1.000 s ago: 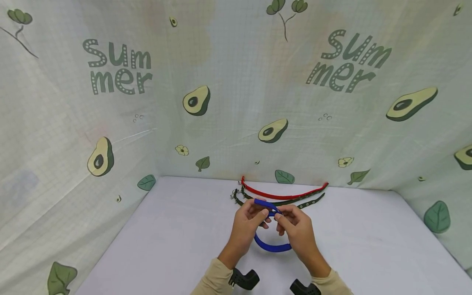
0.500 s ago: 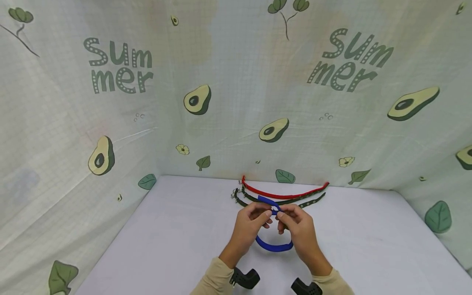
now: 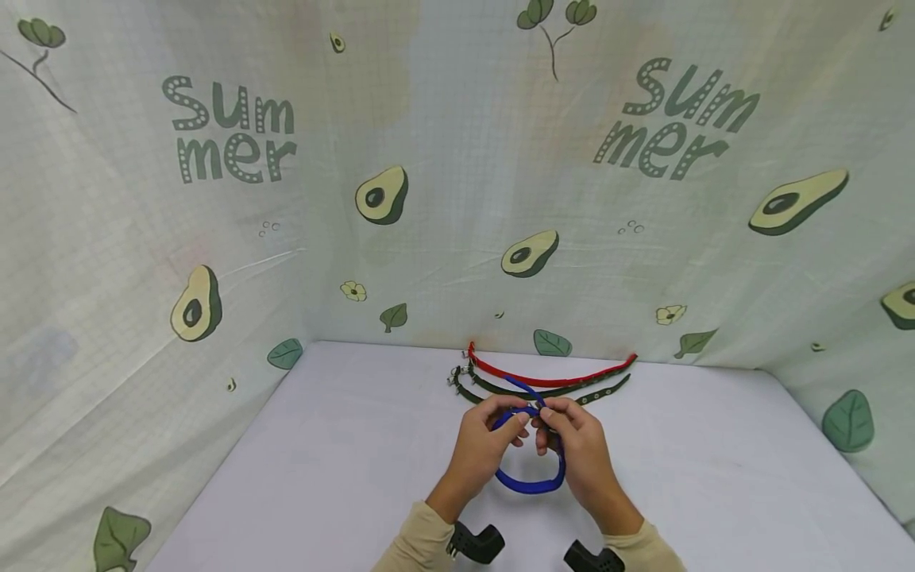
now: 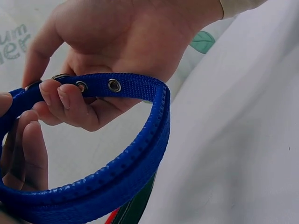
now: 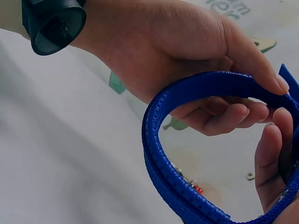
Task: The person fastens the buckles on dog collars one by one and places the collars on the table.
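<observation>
- Tabletop (image 3: 343, 461), white, beneath everything.
- Left hand (image 3: 486, 437) and right hand (image 3: 575, 445), nearly touching at the centre, fingers curled, each pinching the blue strap.
- Red strap (image 3: 543, 381) and two dark straps (image 3: 572, 390), lying near the back edge, beyond the hands.
- Blue strap (image 3: 529, 486), bent into a loop between the hands; the step appears to be joining its ends.
- Free end (image 5: 283, 77) of that strap, poking up past the right thumb; the next move probably calls for feeding or tightening it.
- Eyelets (image 4: 114, 85), metal-rimmed; fingers cover the join, so whether it is fastened cannot be told.
</observation>
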The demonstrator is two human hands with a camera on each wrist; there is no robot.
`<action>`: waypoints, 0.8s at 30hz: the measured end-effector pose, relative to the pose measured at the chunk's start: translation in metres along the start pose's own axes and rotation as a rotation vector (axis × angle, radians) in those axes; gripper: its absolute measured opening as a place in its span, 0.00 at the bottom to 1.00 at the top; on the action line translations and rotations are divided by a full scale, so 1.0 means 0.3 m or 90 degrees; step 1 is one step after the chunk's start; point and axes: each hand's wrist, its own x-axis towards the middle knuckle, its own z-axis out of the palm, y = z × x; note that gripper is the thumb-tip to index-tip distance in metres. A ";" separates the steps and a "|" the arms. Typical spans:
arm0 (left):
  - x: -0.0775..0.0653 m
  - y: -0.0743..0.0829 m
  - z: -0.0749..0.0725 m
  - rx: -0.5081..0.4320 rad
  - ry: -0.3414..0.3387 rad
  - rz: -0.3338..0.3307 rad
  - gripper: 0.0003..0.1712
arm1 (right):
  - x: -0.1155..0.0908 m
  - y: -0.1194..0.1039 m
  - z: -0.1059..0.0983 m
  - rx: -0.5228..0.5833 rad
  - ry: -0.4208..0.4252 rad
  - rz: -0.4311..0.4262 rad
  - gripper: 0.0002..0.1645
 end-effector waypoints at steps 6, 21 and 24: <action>-0.006 0.009 0.005 0.016 0.013 -0.007 0.11 | -0.003 -0.004 0.005 0.013 0.008 0.026 0.15; -0.013 0.013 0.033 0.116 0.037 0.018 0.12 | 0.001 -0.012 0.016 0.034 0.051 0.100 0.18; -0.012 0.010 0.032 0.121 0.034 0.018 0.12 | 0.003 -0.009 0.016 0.043 0.050 0.106 0.18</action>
